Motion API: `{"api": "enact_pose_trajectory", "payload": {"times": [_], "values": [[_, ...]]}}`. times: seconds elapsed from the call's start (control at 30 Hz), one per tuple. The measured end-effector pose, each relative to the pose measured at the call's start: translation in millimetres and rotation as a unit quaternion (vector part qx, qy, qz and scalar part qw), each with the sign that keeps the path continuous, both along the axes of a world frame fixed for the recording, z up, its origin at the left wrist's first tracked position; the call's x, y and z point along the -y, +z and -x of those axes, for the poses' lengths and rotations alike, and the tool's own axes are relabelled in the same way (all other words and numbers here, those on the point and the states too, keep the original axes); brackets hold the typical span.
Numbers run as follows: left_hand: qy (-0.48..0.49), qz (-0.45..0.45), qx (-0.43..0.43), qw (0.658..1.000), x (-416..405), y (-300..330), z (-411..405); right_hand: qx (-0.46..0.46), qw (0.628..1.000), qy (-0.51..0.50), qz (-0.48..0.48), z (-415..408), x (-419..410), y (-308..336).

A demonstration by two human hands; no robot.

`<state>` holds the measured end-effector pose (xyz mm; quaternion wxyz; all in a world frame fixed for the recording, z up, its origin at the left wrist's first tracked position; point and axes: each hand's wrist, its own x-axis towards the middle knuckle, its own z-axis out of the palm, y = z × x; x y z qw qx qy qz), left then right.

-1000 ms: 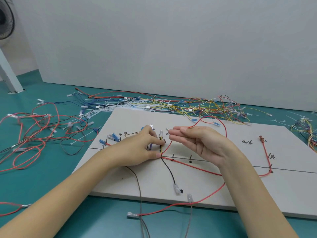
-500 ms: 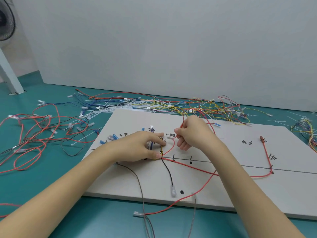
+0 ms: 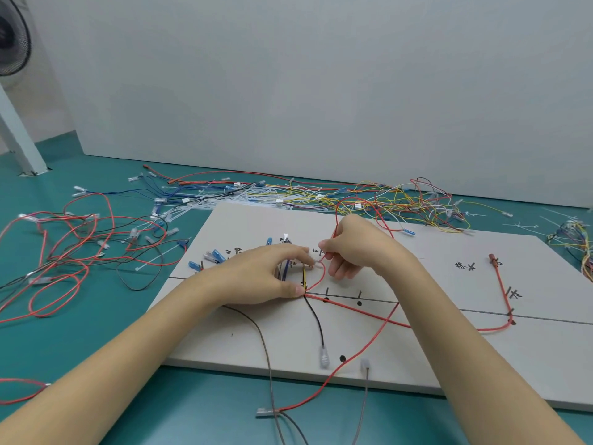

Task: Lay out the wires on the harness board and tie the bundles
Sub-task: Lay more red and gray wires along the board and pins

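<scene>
A grey harness board [image 3: 417, 354] with drawn lines and handwritten marks lies flat on the teal surface. My left hand [image 3: 263, 277] rests on its left-middle part, thumb and fingers pinching a small bundle of blue, yellow and black wires [image 3: 303, 279] against the board. Just to the right, my right hand [image 3: 356, 248] pinches a red wire [image 3: 362, 348] near its end, and the wire loops down across the board and off its front edge. Another red wire [image 3: 502, 287] runs along the marked line on the right.
A tangle of yellow, red, blue and white wires [image 3: 369, 200] lies behind the board along the white wall. More red and black wire loops [image 3: 73, 252] spread on the left. A black wire [image 3: 316, 319] and grey wires [image 3: 266, 354] trail off the front edge.
My right hand turned over and curled from an open, palm-up pose to pinching the red wire, moving slightly back and toward my left hand. The left hand stayed on the bundle.
</scene>
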<state>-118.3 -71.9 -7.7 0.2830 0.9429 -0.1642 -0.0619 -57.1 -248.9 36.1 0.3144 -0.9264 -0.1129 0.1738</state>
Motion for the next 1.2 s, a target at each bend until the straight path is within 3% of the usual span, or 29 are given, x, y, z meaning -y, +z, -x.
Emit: {"api": "enact_pose_trajectory", "payload": {"times": [0.13,0.37,0.63,0.7,0.87,0.97,1.1,1.2], "values": [[0.017,-0.038,0.006,0.999,3.6,0.5,2.3,-0.005,0.994,0.072,-0.086,2.0,7.7,4.2],[0.017,-0.078,0.020,0.997,10.6,3.3,2.6,0.047,0.983,0.137,-0.109,0.6,3.6,3.5],[0.043,-0.015,0.008,0.999,5.6,0.3,1.3,0.045,0.981,0.014,-0.188,-4.0,-10.5,-25.4],[0.044,0.005,0.002,0.999,5.1,0.5,2.5,0.065,0.985,-0.009,-0.160,-6.3,-14.6,-25.8],[0.043,0.046,-0.007,0.998,3.6,-1.2,3.3,0.164,0.985,-0.032,0.038,-7.1,-19.8,-17.8],[0.054,0.065,-0.013,0.996,4.1,-2.2,4.4,0.170,0.981,-0.024,0.085,-8.1,-28.3,-13.3],[0.068,0.147,-0.033,0.986,1.3,-3.2,0.0,0.143,0.986,-0.007,0.089,-10.9,-39.3,-13.3],[0.073,0.205,-0.054,0.974,-2.0,-2.6,-1.0,0.043,0.999,-0.022,-0.015,-13.2,-33.7,-15.6]]}}
